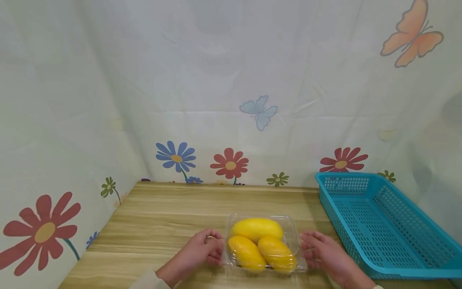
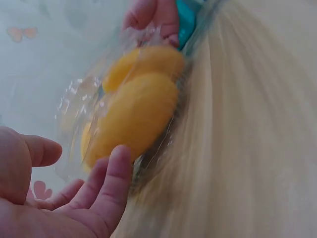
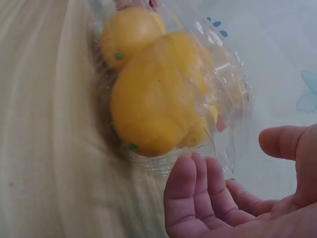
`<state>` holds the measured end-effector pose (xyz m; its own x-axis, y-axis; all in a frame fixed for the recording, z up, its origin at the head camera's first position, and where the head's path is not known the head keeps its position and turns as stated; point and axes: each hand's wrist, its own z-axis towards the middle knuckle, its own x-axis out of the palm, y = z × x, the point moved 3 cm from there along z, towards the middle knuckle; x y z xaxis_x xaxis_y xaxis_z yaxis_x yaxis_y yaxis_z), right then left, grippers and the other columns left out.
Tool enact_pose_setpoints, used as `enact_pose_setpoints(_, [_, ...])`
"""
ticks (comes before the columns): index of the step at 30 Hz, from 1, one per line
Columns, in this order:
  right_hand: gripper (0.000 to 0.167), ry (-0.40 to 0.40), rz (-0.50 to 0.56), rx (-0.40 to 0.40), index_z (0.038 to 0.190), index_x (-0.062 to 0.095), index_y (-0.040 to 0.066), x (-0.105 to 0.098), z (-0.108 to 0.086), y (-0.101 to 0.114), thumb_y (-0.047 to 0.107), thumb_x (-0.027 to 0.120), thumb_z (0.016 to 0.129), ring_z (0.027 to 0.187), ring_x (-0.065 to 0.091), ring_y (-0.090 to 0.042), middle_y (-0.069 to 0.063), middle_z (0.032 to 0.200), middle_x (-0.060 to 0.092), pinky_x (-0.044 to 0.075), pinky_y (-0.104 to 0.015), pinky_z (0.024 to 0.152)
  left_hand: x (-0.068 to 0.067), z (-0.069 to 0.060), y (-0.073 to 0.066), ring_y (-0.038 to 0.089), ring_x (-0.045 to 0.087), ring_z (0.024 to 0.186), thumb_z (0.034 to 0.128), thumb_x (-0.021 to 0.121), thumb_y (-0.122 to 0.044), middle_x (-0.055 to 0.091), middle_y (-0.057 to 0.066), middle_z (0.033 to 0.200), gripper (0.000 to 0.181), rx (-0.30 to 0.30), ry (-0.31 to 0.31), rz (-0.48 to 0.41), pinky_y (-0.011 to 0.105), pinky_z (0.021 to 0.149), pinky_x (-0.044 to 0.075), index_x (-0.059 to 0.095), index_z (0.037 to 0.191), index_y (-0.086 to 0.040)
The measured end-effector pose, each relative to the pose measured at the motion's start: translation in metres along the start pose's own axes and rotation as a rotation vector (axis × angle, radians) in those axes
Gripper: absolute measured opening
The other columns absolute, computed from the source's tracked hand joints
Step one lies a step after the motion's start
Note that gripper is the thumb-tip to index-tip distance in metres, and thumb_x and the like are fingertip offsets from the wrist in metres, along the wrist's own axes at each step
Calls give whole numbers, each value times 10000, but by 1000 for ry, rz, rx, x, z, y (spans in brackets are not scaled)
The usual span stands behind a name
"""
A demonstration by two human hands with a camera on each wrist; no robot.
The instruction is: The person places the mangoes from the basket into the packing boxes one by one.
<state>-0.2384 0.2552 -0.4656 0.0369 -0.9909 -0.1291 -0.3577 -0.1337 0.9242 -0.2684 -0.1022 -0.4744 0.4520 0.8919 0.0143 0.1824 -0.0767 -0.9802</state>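
A clear plastic clamshell box point(image 1: 260, 216) with three yellow mangoes point(image 1: 257, 229) in it sits on the wooden table, its lid down over the fruit. At its left side is my left hand point(image 1: 202, 249), thumb apart from the fingers; in the left wrist view the fingertips point(image 2: 119, 161) overlap the near side of the box. My right hand point(image 1: 326, 255) stands at the opposite side, fingers together and lightly bent, with the fingertips point(image 3: 181, 173) at the wall of the box. Green stem tips show on two mangoes in the right wrist view. Whether either hand bears weight I cannot tell.
To the right stands a turquoise plastic basket point(image 1: 337, 216) with perforated walls, close by the right hand. A pale curtain point(image 1: 209, 80) printed with flowers and butterflies hangs behind and beside the wooden table point(image 1: 159, 216).
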Motion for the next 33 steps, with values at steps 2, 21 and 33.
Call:
enact_pose_setpoints(2, [581,31,2,22,1415,443,-47,-1,-5,-4,380,571,1041,822,613,-213,-89,1036,632,598,-368,749,4,-6,5,195,712,760,1036,568,-194,684,111,886,296,-45,56,-71,360,748,648,474,1227,12])
enact_pose_setpoints(21, [618,293,63,27,1453,329,-67,0,-30,-21,194,648,993,792,706,-184,-119,974,726,637,-347,774,23,-24,14,149,731,745,1008,602,-115,755,98,882,135,-97,115,-222,276,715,638,531,1086,-31])
enact_pose_setpoints(33, [712,293,70,62,1506,248,-102,-2,-28,-19,145,665,985,856,721,-206,-138,1044,743,636,-361,845,23,-21,13,118,719,699,954,666,-47,745,55,815,134,-52,92,-232,246,662,626,544,1010,-35])
